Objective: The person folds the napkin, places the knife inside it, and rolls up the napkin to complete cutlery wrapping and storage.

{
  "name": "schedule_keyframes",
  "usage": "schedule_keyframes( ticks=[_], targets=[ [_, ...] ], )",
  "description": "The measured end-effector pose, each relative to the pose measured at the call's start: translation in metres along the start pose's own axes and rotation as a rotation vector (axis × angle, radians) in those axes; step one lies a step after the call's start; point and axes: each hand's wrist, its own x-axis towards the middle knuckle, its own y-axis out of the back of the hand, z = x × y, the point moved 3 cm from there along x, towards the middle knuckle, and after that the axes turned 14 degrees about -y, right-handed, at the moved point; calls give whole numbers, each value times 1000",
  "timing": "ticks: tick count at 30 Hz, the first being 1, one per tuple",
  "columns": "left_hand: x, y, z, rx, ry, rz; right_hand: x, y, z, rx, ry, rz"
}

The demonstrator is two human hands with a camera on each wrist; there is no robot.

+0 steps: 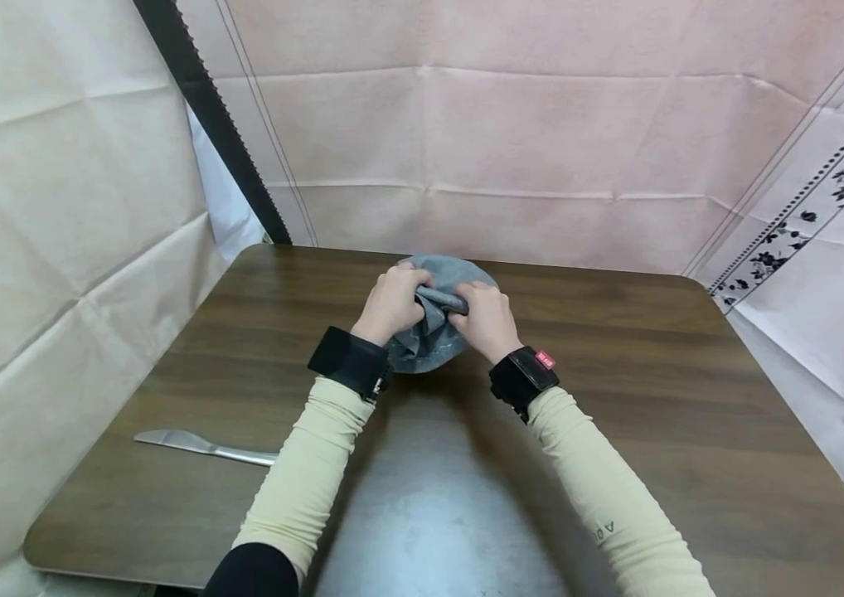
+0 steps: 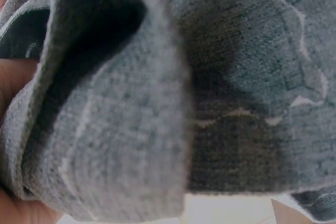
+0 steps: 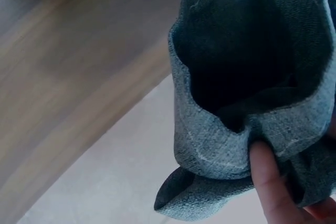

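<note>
A grey-blue woven cloth (image 1: 429, 352), roundish in outline, is bunched up over the far middle of the table. My left hand (image 1: 390, 305) grips its left side, and my right hand (image 1: 487, 319) holds it from the right, with a thick fold running between them. Up close in the left wrist view, the cloth (image 2: 131, 129) curls into a deep fold, and a pale wavy line runs near its edge. In the right wrist view a finger (image 3: 268, 179) presses into the rim of the cloth (image 3: 210, 148), which gapes in a dark hollow.
A silver table knife (image 1: 201, 446) lies on the left part of the brown wooden table (image 1: 653, 398), its handle end behind my left forearm. Pale creased sheets (image 1: 511, 141) hang behind and beside the table, close to its far edge.
</note>
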Motion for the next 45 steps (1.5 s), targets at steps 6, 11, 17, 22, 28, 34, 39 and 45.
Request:
schedule_keyframes(
  ticks=[6,11,17,22,28,34,39,45],
  targets=[
    [9,-8,14,12,-38,-6,-7,14,12,12,-32,25],
    [15,-16,27,10,-62,-15,-13,25,23,-6,-54,67],
    [20,-24,40,14,-90,-25,-19,32,36,-14,-70,88],
    [24,-32,49,16,-106,-45,-23,36,45,-14,-98,86],
    [25,-35,51,15,-115,-78,-26,39,50,-20,-115,68],
    [23,-32,44,3,-2,-194,-27,49,57,-64,-192,97],
    [20,-28,40,-25,28,-207,-25,57,56,-36,-207,147],
    [19,-28,40,-28,11,-205,-25,54,55,-49,-223,105]
  ],
)
